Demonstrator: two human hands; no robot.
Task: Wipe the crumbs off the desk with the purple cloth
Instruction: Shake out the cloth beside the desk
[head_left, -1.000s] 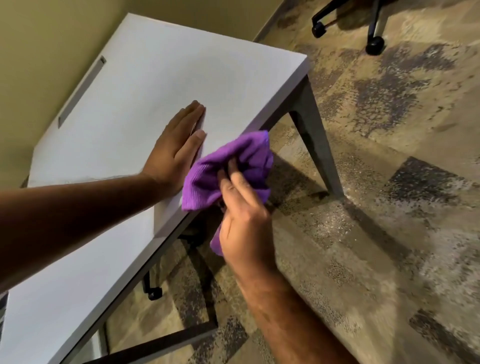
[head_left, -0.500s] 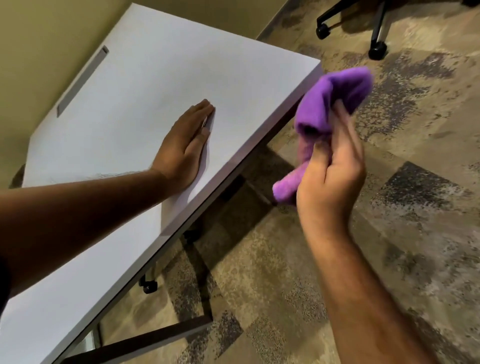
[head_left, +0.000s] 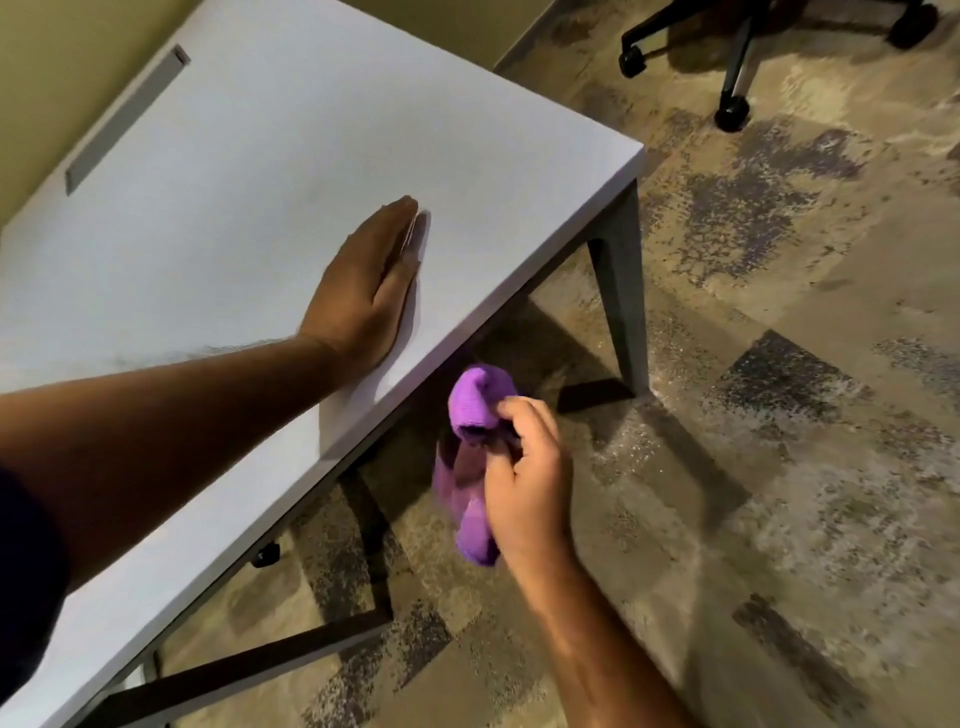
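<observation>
The white desk (head_left: 270, 156) fills the upper left, and I see no crumbs on its top. My left hand (head_left: 363, 291) lies flat on the desk near its front edge, fingers together and pointing away from me. My right hand (head_left: 524, 483) is off the desk, below and in front of the front edge, over the carpet. It grips the bunched purple cloth (head_left: 475, 400), which sticks up above the fingers and hangs down beside the palm.
A dark desk leg (head_left: 621, 291) stands at the right corner, with a crossbar (head_left: 249, 660) low underneath. A grey cable slot (head_left: 124, 117) runs along the desk's far side by the wall. An office chair base (head_left: 732, 62) with castors stands at the top right on patterned carpet.
My right hand swung the cloth up and right, away from the desk edge, then dropped down to below the edge. My left hand stayed flat on the desk.
</observation>
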